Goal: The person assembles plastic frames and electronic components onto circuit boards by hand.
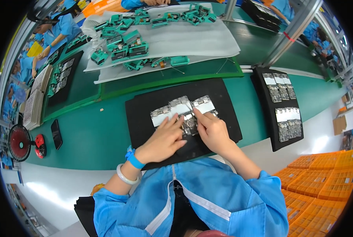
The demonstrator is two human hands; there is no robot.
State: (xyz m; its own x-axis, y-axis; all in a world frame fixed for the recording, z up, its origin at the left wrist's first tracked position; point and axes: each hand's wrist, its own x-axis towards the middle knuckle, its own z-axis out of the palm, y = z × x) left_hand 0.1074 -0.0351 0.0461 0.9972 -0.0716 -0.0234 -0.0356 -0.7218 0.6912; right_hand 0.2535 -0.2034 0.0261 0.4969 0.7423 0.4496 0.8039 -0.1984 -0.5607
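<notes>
I look in remotely on a green bench (89,136) above a pale, glossy floor (46,177).
On the bench's far side I see a dark green surface (263,45) running alongside and a metal post (298,27) rising; on its near right, orange crates (316,173) stand in stacks; past its right end sits a brown box (339,125); on its near left, white light streaks across the floor's shine.

Room over green tabletop (89,136) between phone (56,134) and black mat (139,114), barred beyond by a seemingly raised ledge (71,108)
</notes>
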